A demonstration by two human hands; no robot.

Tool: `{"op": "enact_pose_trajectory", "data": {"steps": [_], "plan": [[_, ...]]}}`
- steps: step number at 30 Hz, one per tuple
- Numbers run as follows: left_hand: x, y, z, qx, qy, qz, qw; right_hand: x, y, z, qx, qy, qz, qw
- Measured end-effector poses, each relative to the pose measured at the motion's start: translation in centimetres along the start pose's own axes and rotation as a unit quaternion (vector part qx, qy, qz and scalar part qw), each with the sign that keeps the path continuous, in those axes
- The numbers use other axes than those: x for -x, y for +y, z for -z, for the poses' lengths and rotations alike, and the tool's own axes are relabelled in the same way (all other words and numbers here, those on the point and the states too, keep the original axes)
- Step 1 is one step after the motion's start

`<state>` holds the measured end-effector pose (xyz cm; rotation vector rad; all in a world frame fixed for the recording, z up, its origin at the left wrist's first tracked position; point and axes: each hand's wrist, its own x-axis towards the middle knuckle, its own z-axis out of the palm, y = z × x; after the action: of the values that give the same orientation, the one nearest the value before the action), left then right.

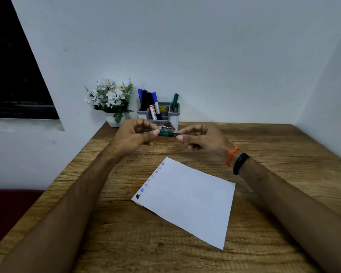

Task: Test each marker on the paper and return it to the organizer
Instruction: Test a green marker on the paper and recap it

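A green marker (pixel 165 133) lies level in the air between both hands, just in front of the grey organizer (pixel 174 115). My left hand (pixel 134 137) pinches its left end and my right hand (pixel 203 142) pinches its right end. The organizer stands at the table's far edge and holds several blue and black markers (pixel 151 103) on its left side and one green marker (pixel 174 101) on its right. A white sheet of paper (pixel 187 200) lies on the table nearer to me, with a column of small coloured test marks (pixel 146 186) along its left edge.
A small white pot of white flowers (pixel 111 99) stands left of the organizer against the wall. The wooden table (pixel 126 233) meets walls at the back and right. A dark window (pixel 14 75) is at far left.
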<state>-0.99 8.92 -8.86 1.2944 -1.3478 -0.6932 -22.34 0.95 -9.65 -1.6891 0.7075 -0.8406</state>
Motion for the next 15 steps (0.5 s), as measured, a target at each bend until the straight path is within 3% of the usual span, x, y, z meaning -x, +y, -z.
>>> {"op": "enact_pose_trajectory", "data": {"steps": [4, 7, 15], "plan": [[0.1, -0.1, -0.2, -0.068, -0.069, 0.01, 0.995, 0.0, 0.8, -0.4, -0.026, 0.016, 0.014, 0.999], [0.2, 0.2, -0.8, -0.154, -0.117, -0.026, 0.981, 0.1, 0.9, -1.1, -0.017, 0.002, 0.016, 1.0], [0.4, 0.0, -1.9, -0.24, -0.136, -0.077, 0.958, 0.0, 1.2, -2.8, -0.114, -0.012, -0.004, 0.993]]}}
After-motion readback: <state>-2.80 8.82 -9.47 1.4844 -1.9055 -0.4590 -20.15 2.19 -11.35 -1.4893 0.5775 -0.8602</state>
